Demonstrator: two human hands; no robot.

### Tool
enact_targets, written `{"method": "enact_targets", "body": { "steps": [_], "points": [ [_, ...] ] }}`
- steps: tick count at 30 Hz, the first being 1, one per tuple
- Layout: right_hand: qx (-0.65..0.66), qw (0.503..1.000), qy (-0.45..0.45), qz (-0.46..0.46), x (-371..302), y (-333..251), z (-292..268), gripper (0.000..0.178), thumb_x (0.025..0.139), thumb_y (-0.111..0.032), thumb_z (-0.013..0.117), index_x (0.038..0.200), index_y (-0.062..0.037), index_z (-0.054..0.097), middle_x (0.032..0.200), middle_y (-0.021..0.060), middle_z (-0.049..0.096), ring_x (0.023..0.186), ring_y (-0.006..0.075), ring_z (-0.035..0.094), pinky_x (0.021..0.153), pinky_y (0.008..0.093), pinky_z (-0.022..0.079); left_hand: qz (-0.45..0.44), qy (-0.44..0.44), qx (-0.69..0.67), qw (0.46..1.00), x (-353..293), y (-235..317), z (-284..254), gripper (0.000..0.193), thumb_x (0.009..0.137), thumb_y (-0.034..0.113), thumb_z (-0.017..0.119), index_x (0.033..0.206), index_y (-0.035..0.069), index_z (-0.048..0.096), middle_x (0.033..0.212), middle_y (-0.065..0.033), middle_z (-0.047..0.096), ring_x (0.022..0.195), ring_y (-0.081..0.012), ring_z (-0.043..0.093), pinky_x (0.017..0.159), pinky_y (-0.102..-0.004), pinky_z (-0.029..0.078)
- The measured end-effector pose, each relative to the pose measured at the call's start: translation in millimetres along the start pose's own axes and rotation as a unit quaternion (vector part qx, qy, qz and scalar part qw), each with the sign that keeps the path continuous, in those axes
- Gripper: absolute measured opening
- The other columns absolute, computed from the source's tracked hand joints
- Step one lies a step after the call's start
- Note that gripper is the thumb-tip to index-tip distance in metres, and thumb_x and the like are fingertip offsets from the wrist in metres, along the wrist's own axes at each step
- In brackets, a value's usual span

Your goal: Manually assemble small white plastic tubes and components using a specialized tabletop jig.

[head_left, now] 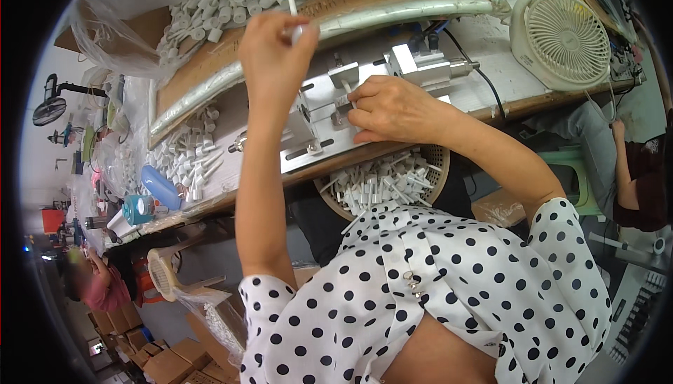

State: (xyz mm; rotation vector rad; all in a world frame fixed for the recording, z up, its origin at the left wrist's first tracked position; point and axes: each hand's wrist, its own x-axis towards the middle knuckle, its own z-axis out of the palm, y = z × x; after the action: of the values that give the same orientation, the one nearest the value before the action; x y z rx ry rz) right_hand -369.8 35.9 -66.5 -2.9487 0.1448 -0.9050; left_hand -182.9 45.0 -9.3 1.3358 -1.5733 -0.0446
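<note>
My left hand is raised above the far left of the metal fixture. Its thumb and fingers pinch a white plastic cap with a stem, the stem pointing away from me. My right hand rests at the fixture's middle, fingers curled and closed at a small white stem that stands by a metal block. The lower end of that stem is hidden by the fingertips. A cylinder-like metal unit forms the fixture's right end.
Many white stemmed caps lie behind a plastic-wrapped rim; more are heaped at left. A round basket of white pieces sits at my lap. A fan stands at right, with a black cable beside it. People sit at both sides.
</note>
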Motion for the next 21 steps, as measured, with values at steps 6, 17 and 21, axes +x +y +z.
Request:
{"method": "enact_targets", "body": {
  "steps": [6, 17, 21],
  "points": [
    [0.009, 0.992, 0.124, -0.008, 38, 60, -29, 0.021, 0.072, -0.026, 0.069, 0.085, -0.0108, 0.063, 0.078, 0.0056, 0.061, 0.078, 0.0261, 0.06, 0.067, 0.0379, 0.048, -0.089, 0.03, -0.11, 0.989, -77, 28, -4, 0.016, 0.072, 0.004, 0.072, 0.086, 0.002, 0.065, 0.094, -0.0066, 0.058, 0.074, -0.0123, 0.057, 0.062, -0.0222, 0.048],
    [-0.077, 0.969, -0.008, 0.235, 79, 119, -37, 0.023, 0.079, -0.015, 0.053, 0.096, -0.0019, 0.061, 0.086, 0.024, 0.063, 0.083, 0.0413, 0.061, 0.073, 0.0461, 0.048, 0.015, -0.036, 0.055, 0.998, -135, 34, 35, 0.025, 0.074, 0.005, 0.07, 0.096, -0.003, 0.063, 0.115, -0.0184, 0.057, 0.096, -0.0328, 0.059, 0.081, -0.0377, 0.049],
    [0.01, 0.972, 0.146, 0.186, 57, 81, -39, 0.021, 0.078, -0.018, 0.058, 0.09, -0.0023, 0.063, 0.082, 0.0187, 0.063, 0.08, 0.0353, 0.062, 0.07, 0.0416, 0.049, 0.01, -0.065, 0.092, 0.994, -129, 34, 41, 0.026, 0.075, 0.004, 0.068, 0.098, -0.006, 0.06, 0.115, -0.0215, 0.056, 0.095, -0.0352, 0.058, 0.082, -0.0403, 0.048]
  ]
}}
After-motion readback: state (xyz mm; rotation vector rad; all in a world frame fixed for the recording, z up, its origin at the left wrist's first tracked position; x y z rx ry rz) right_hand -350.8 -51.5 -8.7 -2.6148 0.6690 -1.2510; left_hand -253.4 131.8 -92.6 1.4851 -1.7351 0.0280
